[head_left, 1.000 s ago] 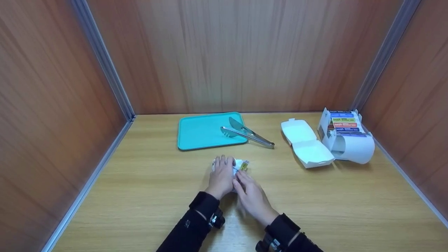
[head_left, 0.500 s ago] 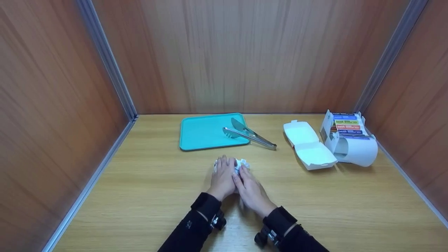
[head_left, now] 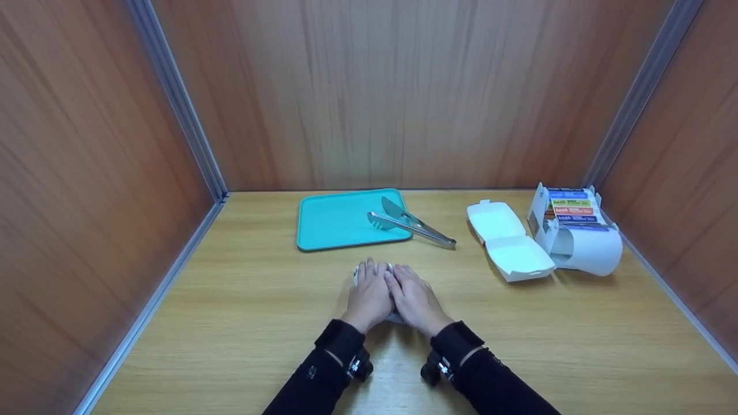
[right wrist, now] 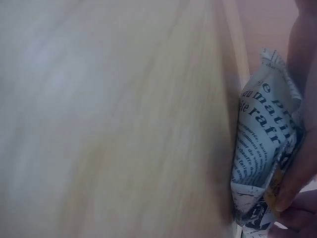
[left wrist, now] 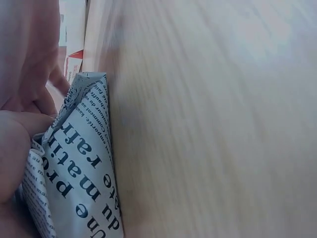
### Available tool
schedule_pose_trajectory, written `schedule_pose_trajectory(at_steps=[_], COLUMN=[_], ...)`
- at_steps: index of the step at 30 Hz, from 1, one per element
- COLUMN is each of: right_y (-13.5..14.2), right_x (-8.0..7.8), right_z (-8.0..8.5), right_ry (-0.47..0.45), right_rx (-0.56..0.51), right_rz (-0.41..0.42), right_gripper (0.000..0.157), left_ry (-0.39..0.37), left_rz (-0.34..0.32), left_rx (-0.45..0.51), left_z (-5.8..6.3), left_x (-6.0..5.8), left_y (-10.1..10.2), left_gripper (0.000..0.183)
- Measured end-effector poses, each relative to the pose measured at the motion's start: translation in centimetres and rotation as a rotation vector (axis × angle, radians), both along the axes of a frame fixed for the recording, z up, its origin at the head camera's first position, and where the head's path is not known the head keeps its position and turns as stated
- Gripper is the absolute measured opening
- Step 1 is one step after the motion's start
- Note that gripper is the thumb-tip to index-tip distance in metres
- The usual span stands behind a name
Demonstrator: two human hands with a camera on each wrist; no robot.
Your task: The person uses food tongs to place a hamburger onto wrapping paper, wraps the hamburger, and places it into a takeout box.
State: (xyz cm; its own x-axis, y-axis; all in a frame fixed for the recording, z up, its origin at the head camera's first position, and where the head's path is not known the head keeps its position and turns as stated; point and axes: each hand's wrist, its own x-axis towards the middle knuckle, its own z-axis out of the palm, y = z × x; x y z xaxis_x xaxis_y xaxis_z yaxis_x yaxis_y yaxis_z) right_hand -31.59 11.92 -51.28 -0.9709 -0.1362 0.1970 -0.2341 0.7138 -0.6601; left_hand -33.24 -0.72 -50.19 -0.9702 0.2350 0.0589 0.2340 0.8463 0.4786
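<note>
A bundle wrapped in newsprint-patterned paper (left wrist: 81,173) lies on the table under both hands. Only small bits of it show in the head view. My left hand (head_left: 369,297) rests over its left part, fingers stretched forward and side by side. From the right, my right hand (head_left: 416,300) presses on the bundle, its thumb side meeting the left hand. In the right wrist view, the printed wrapper (right wrist: 262,119) narrows to a folded end, with fingertips on the paper near a yellow patch. The wrapper hides what is inside.
A turquoise tray (head_left: 328,222) sits at the back, metal tongs (head_left: 424,230) lying across its right edge. To the right are an opened white hinged takeaway box (head_left: 516,253) and a white carton (head_left: 591,248) with coloured labels. Wooden panels (head_left: 369,98) enclose the table.
My right hand has slid forward and left over the bundle, covering the paper end that showed before. The left hand stays in place. A little paper now shows behind the hands, near the wrists.
</note>
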Motion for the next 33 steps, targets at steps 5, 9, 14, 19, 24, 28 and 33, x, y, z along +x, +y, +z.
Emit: schedule_pose_trajectory(at_steps=[5,9,14,19,24,28,33], right_y=[0.1,0.4,1.8,5.6,10.7,14.3,18.3], right_x=[0.0,0.1,0.1,-0.1,-0.2,-0.2,0.4], right_z=[-0.1,-0.1,1.1,3.4,5.3,5.8,5.3], right_ry=[0.019,0.029,-0.037,-0.041,0.036,0.073,0.076], right_rx=[-0.002,0.0,-0.016,-0.072,-0.014,0.109,0.296], right_rz=[0.003,0.035,0.085,-0.007,-0.112,-0.158,-0.226], right_gripper=[0.066,0.065,0.061,0.049,0.035,0.031,0.03], left_ry=[0.007,0.039,0.057,0.019,-0.025,-0.009,0.019], left_rz=[-0.006,-0.022,-0.016,-0.009,0.019,0.07,0.103], left_rx=[0.013,0.02,0.034,0.051,0.051,0.055,0.067], left_z=[-0.2,-0.3,-0.4,-0.2,0.2,0.3,0.1], left_x=[0.0,0.1,0.2,0.0,-0.1,-0.1,-0.3], left_y=[-0.1,-0.3,-0.5,-0.4,-0.6,-1.3,-2.3], left_gripper=[0.045,0.044,0.046,0.044,0.045,0.046,0.051])
